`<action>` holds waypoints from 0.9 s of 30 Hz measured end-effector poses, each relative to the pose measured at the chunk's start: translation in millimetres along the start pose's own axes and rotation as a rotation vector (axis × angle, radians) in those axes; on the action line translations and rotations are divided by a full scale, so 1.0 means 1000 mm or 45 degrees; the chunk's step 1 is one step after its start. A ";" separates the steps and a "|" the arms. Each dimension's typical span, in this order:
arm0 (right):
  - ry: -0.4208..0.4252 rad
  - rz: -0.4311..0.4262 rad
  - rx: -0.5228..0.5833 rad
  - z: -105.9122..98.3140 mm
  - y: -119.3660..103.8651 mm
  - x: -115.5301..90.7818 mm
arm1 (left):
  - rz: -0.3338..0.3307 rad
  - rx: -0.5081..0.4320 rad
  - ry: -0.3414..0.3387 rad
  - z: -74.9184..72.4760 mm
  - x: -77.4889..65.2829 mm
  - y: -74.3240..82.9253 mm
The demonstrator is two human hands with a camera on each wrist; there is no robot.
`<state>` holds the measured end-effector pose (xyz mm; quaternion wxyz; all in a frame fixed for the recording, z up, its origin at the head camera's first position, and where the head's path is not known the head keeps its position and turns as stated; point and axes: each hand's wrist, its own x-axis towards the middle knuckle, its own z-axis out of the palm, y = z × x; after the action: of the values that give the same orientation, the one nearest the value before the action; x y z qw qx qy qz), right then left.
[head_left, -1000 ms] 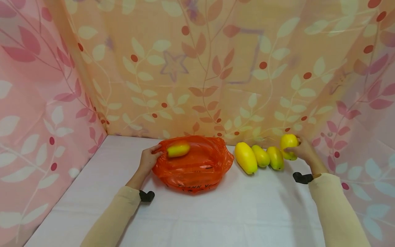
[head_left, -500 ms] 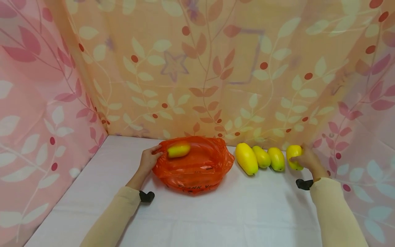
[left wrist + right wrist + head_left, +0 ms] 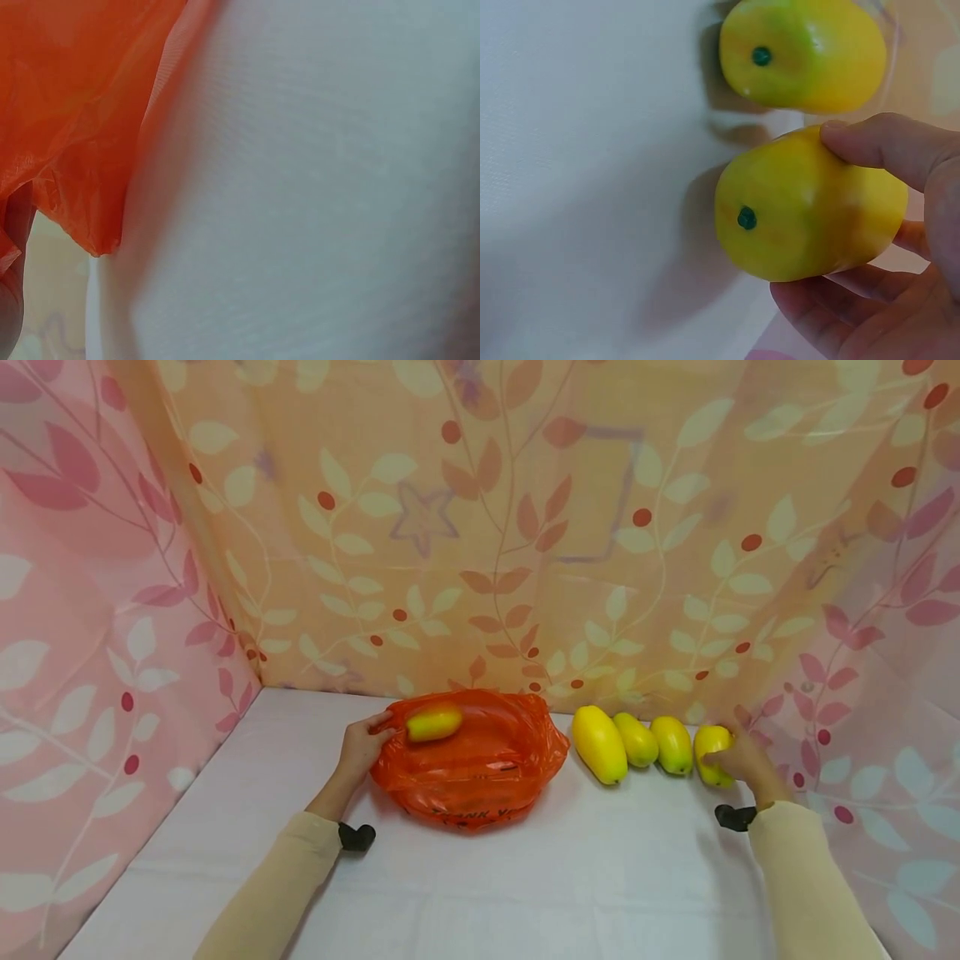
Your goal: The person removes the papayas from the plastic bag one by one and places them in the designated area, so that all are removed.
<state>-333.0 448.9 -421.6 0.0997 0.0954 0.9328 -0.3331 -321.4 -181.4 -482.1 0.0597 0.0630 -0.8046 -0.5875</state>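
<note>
At the right end of a row of fruit, my right hand point(image 3: 752, 762) holds a yellow-green mango point(image 3: 780, 214), thumb on one side and fingers on the other. In the right wrist view its green stem spot faces the camera, and another mango point(image 3: 810, 52) lies just beside it. My left hand point(image 3: 360, 747) grips the left edge of an orange plastic bag point(image 3: 465, 777). A yellow fruit point(image 3: 435, 724) shows at the bag's upper left; its kind is unclear. The left wrist view catches the bag point(image 3: 82, 112) with part of the left hand point(image 3: 11, 300) at the edge.
Left of the held mango lie two more mangoes, one small point(image 3: 636, 741) and one larger point(image 3: 671, 746), then a long yellow papaya-like fruit point(image 3: 598, 745). A white cloth point(image 3: 525, 893) covers the table. Patterned curtains point(image 3: 495, 527) stand behind and at both sides.
My right hand has lowered the mango and brought it slightly right, to the end of the row. The left hand and the bag stay where they were.
</note>
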 end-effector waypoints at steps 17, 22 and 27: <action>-0.091 0.110 -0.120 0.004 0.000 -0.007 | -0.025 0.008 -0.015 0.000 0.001 -0.003; -0.105 0.108 -0.104 0.005 0.001 -0.009 | -0.023 0.013 -0.009 0.000 -0.001 -0.002; -0.089 0.129 -0.103 0.004 -0.001 -0.009 | -0.013 0.004 0.000 0.000 -0.001 -0.001</action>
<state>-324.3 445.1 -421.8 0.1528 0.1266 0.9354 -0.2927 -320.6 -181.5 -483.2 0.0565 0.0670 -0.8053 -0.5864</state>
